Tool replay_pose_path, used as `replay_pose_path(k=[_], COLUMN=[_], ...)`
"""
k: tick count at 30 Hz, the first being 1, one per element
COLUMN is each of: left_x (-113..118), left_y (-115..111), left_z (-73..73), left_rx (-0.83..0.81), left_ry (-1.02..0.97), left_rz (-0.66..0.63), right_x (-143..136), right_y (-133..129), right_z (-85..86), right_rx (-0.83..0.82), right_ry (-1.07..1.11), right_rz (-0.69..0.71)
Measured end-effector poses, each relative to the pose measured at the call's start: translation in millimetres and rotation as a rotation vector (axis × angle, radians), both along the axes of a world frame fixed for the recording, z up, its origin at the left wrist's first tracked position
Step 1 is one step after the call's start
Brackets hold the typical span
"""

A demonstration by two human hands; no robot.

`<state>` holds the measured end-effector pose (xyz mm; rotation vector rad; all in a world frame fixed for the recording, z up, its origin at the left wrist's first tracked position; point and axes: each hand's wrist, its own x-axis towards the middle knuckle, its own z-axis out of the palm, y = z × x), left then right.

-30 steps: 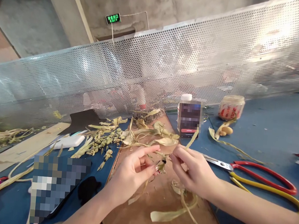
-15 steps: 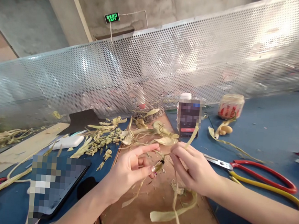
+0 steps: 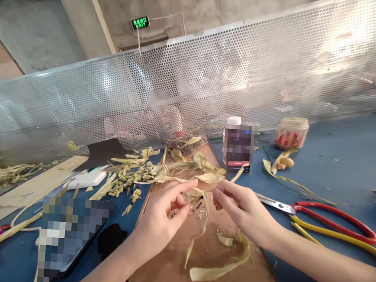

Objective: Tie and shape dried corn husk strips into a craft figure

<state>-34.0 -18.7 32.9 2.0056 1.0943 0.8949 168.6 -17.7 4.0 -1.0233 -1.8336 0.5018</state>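
My left hand [image 3: 166, 213] is above the brown board [image 3: 165, 261], index finger stretched out, its thumb and the other fingers curled together at a small piece of dried husk [image 3: 200, 194]. From that piece a thin husk strand [image 3: 196, 237] hangs down over the board. My right hand [image 3: 243, 206] faces it across a short gap, fingertips pinched together. A pale husk strip [image 3: 240, 173] sticks up behind its knuckles, and its lower end is hidden by the hand. Below, a curled wide husk strip [image 3: 213, 274] lies on the board.
Scissors [image 3: 283, 206] with red and yellow handles lie right of my right hand. A phone [image 3: 238, 164] leans on a white-capped bottle [image 3: 234, 120]; a glass jar [image 3: 292, 134] stands farther right. Dried flower stems [image 3: 133, 176] and a tablet [image 3: 78, 245] lie left. A perforated metal screen [image 3: 166, 83] runs behind.
The long strand that hung below my right hand is gone from there; one now hangs nearer the middle. The dark-tied husk piece has shifted, and the strip behind my right hand sits lower.
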Motion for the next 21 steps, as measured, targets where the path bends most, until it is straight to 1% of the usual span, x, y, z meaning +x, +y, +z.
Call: replay_pose_path(k=[1, 3, 6, 9, 16, 18, 21], left_x=[0.1, 0.0, -0.6, -0.7, 0.7, 1.4, 2.6], left_y=[0.0, 0.7, 2.4, 2.9, 1.3, 1.5, 2.4], left_z=[-2.5, -7.1, -11.8, -13.3, -14.5, -13.8, -10.9], left_rx=[0.062, 0.150, 0.215, 0.240, 0.173, 0.118, 0.016], left_ry=[0.024, 0.060, 0.084, 0.078, 0.035, 0.019, -0.015], left_rz=[0.009, 0.013, -0.009, -0.025, -0.030, -0.014, 0.010], right_x=[-1.8, -4.8, -7.8, -9.2, -7.8, -7.5, -7.9], right_y=[-1.5, -4.3, -6.9, -6.6, -2.4, -2.3, -3.2], right_z=[0.1, 0.5, 1.6, 2.8, -0.2, -0.7, -0.2], right_rx=[-0.094, -0.210, -0.302, -0.356, -0.402, -0.386, -0.321], right_ry=[0.042, 0.120, 0.202, 0.239, 0.255, 0.244, 0.185], right_rz=[0.016, 0.058, 0.099, 0.118, 0.209, 0.208, 0.166])
